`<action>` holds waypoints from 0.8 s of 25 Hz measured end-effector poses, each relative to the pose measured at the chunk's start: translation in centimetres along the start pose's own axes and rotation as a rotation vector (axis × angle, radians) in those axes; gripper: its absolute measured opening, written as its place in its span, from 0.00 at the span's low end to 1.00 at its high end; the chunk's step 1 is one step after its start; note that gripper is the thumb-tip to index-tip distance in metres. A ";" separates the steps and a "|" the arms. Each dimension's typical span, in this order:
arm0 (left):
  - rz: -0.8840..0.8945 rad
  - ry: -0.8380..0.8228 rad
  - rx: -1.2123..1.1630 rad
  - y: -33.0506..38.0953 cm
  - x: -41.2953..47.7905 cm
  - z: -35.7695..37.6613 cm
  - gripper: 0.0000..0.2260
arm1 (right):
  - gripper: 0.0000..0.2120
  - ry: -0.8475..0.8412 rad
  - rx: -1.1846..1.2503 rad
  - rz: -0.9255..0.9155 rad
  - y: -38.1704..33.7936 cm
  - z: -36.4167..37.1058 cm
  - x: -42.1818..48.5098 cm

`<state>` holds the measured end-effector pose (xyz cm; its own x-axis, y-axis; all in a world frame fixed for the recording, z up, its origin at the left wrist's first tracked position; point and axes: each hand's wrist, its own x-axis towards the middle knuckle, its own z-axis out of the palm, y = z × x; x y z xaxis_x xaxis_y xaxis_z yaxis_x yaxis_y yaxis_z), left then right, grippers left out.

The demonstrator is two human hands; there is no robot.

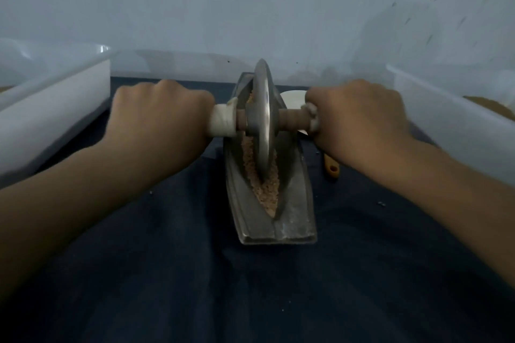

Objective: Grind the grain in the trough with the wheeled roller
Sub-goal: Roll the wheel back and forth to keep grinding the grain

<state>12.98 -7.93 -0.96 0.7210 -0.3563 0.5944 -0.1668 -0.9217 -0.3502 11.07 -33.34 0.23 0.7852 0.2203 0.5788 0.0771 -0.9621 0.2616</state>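
- left hand [158, 108] clenched round the tape-wrapped end of the wheeled roller [263, 117] handle, right hand [356, 114] fisted on the other end
- wheel upright in the trough [295, 203], toward the far half
- grain [267, 189] heaped along the groove, mostly nearside
- trough lengthwise on dark cloth [250, 287], clear tub [55, 108] off left
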 end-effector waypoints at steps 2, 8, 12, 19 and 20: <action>-0.065 -0.079 -0.012 0.9 3.3 1.2 0.04 | 0.04 -0.077 0.010 0.108 -0.4 2.1 3.6; 0.088 -0.091 0.039 0.2 3.5 -0.8 0.06 | 0.09 -0.101 0.090 0.076 0.2 1.5 1.0; 0.219 0.032 -0.062 -2.3 -0.3 -1.9 0.13 | 0.08 0.064 0.092 -0.027 1.5 -1.7 -4.0; -0.031 -0.083 0.009 1.0 6.2 1.3 0.05 | 0.04 -0.147 0.105 0.210 0.0 3.5 5.0; -0.033 -0.105 0.003 1.1 6.8 1.2 0.05 | 0.04 -0.165 0.102 0.217 0.0 3.8 5.5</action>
<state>18.54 -11.17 1.81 0.7928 -0.3076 0.5261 -0.1402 -0.9322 -0.3338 17.69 -32.73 0.48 0.8785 -0.0135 0.4775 -0.0487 -0.9969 0.0615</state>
